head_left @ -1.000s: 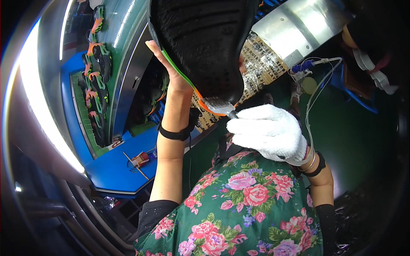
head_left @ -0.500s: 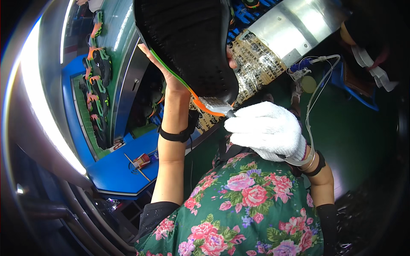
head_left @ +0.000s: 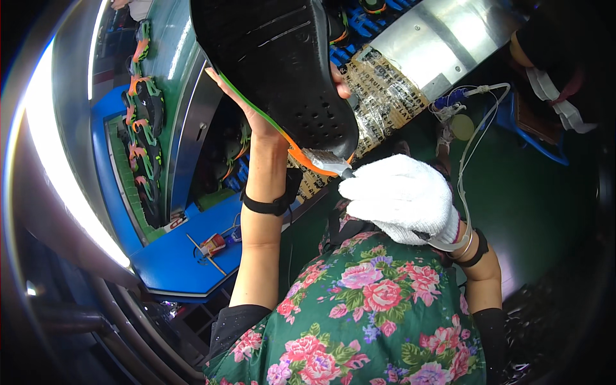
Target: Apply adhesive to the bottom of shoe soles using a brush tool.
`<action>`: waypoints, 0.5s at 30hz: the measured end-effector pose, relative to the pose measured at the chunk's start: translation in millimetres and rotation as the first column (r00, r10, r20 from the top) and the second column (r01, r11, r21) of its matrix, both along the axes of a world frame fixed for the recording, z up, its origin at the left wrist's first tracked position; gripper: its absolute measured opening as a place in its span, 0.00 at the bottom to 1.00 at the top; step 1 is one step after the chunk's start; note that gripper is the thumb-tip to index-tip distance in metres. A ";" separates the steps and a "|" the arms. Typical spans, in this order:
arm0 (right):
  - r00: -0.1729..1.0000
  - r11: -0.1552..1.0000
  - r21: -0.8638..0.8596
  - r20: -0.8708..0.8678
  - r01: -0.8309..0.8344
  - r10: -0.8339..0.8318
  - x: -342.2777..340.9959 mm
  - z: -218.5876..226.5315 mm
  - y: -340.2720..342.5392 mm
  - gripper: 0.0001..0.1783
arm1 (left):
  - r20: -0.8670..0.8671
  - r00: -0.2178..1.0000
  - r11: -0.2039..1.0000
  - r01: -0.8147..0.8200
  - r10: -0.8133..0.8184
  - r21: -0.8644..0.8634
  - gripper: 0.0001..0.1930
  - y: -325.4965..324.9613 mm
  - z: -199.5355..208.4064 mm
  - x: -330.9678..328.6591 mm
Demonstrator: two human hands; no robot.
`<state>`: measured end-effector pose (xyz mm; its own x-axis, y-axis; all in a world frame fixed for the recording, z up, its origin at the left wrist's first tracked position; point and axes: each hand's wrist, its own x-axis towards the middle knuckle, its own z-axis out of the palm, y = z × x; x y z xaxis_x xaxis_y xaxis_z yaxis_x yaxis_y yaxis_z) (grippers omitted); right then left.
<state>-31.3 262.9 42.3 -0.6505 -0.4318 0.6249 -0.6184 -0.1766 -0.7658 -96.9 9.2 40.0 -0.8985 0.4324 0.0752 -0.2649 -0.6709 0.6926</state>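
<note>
Head view: dark green floor at right, blue table at lower left, and a metal ledge at upper right, its near part wrapped in tape. Black shoe, held up at upper centre, underside to camera, long axis steep from upper left to lower right, holed end pointing down toward the person. Left hand bare, fingers spread round its sides; right hand white-gloved, fingers gripping a small brush at that orange-rimmed end.
</note>
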 end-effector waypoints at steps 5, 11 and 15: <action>0.999 1.000 -0.017 0.039 -0.022 0.022 -1.0 -0.5 -6.2 0.12 | 0.130 0.979 0.982 -0.143 0.158 -0.120 0.53 -10.4 -0.4 6.3; 0.984 1.000 -0.002 0.179 0.001 -0.001 -10.2 9.2 -6.1 0.14 | 0.049 0.998 0.999 -0.046 0.045 0.017 0.55 -8.7 -3.7 -3.5; 0.944 1.000 -0.013 0.329 0.005 -0.001 -8.0 11.7 -10.6 0.11 | 0.207 0.961 0.983 -0.182 0.183 -0.027 0.57 -1.7 0.3 4.4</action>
